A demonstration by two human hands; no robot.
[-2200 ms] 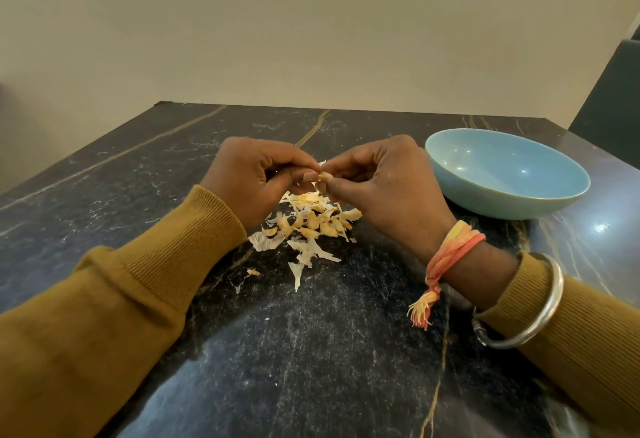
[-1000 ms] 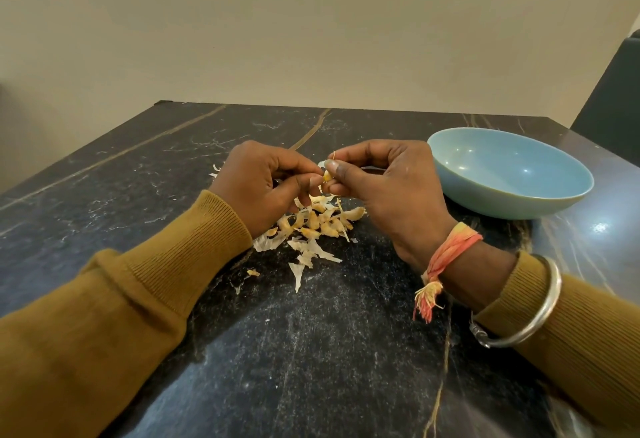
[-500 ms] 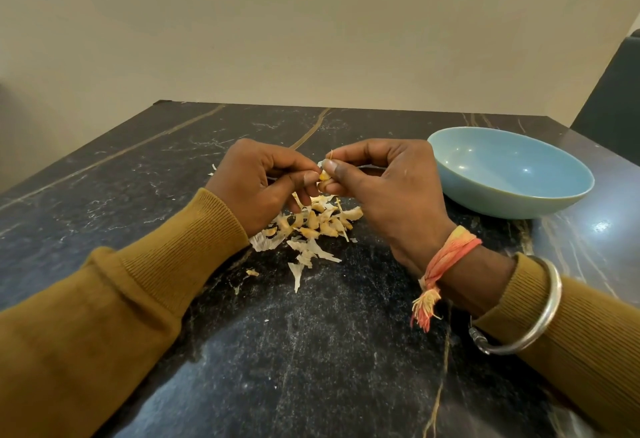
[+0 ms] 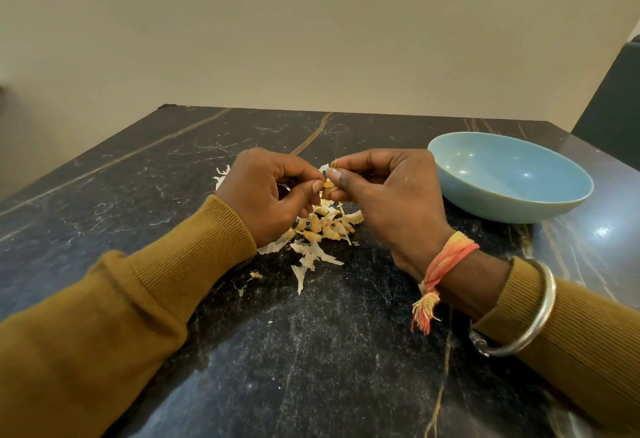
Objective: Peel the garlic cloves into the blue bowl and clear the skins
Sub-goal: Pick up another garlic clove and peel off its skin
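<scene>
A small yellowish garlic clove is pinched between the fingertips of both hands above the table. My left hand holds it from the left with thumb and fingers curled. My right hand pinches it from the right, and a thin strip of skin sticks up by the right thumb. Below the hands lies a pile of garlic cloves mixed with white papery skins. The blue bowl stands to the right of my right hand, and nothing shows inside it.
The black marble table stretches to a far edge by a beige wall. More white skin scraps lie behind my left hand. A dark chair back stands at the far right.
Both hands have risen a little off the pile with the clove. The fingers have shifted on it, and a strip of skin now stands up at the right thumb.
</scene>
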